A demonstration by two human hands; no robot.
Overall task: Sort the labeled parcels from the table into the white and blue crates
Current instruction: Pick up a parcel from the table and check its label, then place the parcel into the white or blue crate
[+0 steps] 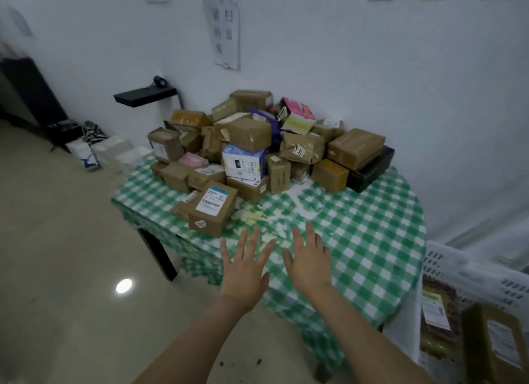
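A heap of brown cardboard parcels (252,137) with a few coloured boxes fills the far half of a table covered in green-and-white checked cloth (357,234). The nearest parcel (213,209), brown with a white shipping label, lies at the heap's front left. My left hand (244,269) and my right hand (309,260) hover side by side over the table's near edge, fingers straight and spread, holding nothing. The left fingertips are just short of the labelled parcel. A white crate (469,272) stands at the lower right with parcels inside. No blue crate is in view.
A white wall with paper notices runs behind the table. A black shelf (146,95) juts from the wall at the left. Small boxes and bags (94,148) line the floor by the wall. The glossy beige floor (57,254) stretches to the left.
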